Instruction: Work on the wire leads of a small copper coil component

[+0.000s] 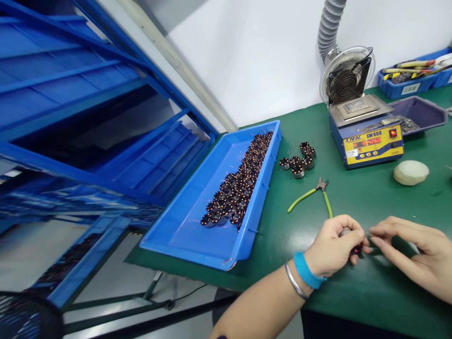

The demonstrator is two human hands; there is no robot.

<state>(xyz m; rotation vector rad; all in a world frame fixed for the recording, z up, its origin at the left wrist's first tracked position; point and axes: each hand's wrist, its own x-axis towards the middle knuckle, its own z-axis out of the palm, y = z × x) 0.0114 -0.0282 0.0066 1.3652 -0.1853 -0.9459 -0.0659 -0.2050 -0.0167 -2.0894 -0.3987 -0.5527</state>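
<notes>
My left hand (pixel 334 245), with a blue band and a metal bangle at its wrist, is closed around a small wound motor stator (pixel 356 249), mostly hidden by the fingers. Facing it, my right hand (pixel 415 252) pinches thumb and fingertips together just right of the stator; what they hold is too small to make out. Green-handled cutting pliers (pixel 327 204) lie spread on the green table beyond my left hand. Past them stands a small cluster of stators (pixel 298 170) with copper windings.
A blue tray (pixel 183 221) on the left holds many stators along its right side. Behind are a yellow-and-blue solder pot (pixel 374 148), a round fan (pixel 348 80), a pale oval block (pixel 411 173), a purple bin (pixel 429 110) and a blue tool box (pixel 409 88). Blue racks (pixel 63 94) stand left.
</notes>
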